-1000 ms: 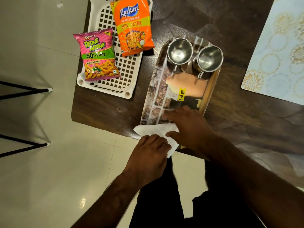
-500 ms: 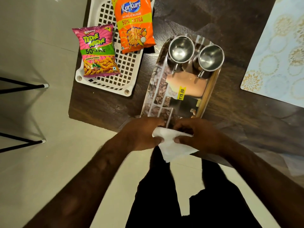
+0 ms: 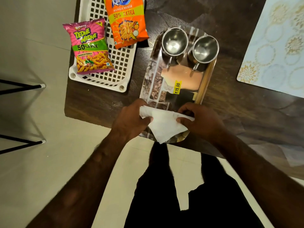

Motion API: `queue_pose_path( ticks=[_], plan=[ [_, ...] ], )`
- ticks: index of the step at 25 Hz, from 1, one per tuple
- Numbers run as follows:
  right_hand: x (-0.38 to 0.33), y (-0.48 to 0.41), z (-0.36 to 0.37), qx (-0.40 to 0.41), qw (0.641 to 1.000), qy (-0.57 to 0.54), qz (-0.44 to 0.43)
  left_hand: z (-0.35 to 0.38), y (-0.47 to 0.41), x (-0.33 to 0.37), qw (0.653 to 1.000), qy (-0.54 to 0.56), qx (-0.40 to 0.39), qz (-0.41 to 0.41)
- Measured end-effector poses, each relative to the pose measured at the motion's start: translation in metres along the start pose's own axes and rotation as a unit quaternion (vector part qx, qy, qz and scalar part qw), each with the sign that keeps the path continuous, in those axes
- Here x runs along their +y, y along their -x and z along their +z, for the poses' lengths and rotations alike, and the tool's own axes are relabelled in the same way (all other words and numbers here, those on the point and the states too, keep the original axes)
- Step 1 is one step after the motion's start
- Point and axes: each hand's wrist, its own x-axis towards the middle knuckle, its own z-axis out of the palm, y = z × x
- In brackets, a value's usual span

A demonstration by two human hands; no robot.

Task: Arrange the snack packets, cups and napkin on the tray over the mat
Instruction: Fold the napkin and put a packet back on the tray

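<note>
- My left hand (image 3: 130,120) and right hand (image 3: 199,120) are apart, each pinching one side of the white napkin (image 3: 164,125), which lies over the near end of the steel tray (image 3: 206,83) at 6 o'clock. Its lower corner hangs past the tray rim; if I let go unevenly, I judge it could slide off toward the floor.
- The tray's near end sits right at the table (image 3: 98,106) edge, so a firm press here might tip or shove it.
- At 12 o'clock on the tray, the left cup (image 3: 174,41) and right cup (image 3: 205,48) stand close together; a jolt could knock them over.
- At 10 o'clock, the pink packet (image 3: 89,46) and orange packet (image 3: 126,22) lie on the white basket (image 3: 120,66), off the tray.
- At 2 o'clock, the mat (image 3: 276,46) lies well apart; carrying the loaded tray there risks spilling everything.
</note>
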Motion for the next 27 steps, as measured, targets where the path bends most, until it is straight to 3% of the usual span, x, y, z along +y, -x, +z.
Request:
queue_pose_path(
  ticks=[6, 14, 19, 21, 23, 25, 27],
  plan=[
    [-0.008, -0.005, 0.002, 0.016, 0.996, 0.079, -0.026, -0.001, -0.001, 0.006, 0.996, -0.090, 0.003, 0.022],
    [-0.017, 0.012, 0.004, 0.035, 0.979, 0.198, -0.024, -0.001, 0.001, 0.017, 0.985, -0.175, 0.003, -0.009],
    [-0.032, 0.018, -0.009, 0.070, 0.979, 0.187, 0.022, -0.021, 0.009, 0.021, 0.993, -0.116, 0.001, -0.010],
    [-0.041, 0.013, -0.015, 0.081, 0.981, 0.177, 0.026, -0.045, 0.000, 0.030, 0.997, -0.054, 0.058, 0.014],
    [-0.050, 0.011, -0.018, 0.077, 0.984, 0.154, 0.035, -0.069, -0.019, 0.048, 0.984, -0.022, 0.168, 0.063],
    [-0.058, 0.010, -0.018, 0.068, 0.986, 0.145, 0.039, -0.094, -0.048, 0.072, 0.958, -0.051, 0.258, 0.110],
    [-0.064, 0.011, -0.015, 0.056, 0.987, 0.144, 0.036, -0.111, -0.082, 0.097, 0.946, -0.127, 0.272, 0.121]
  ],
)
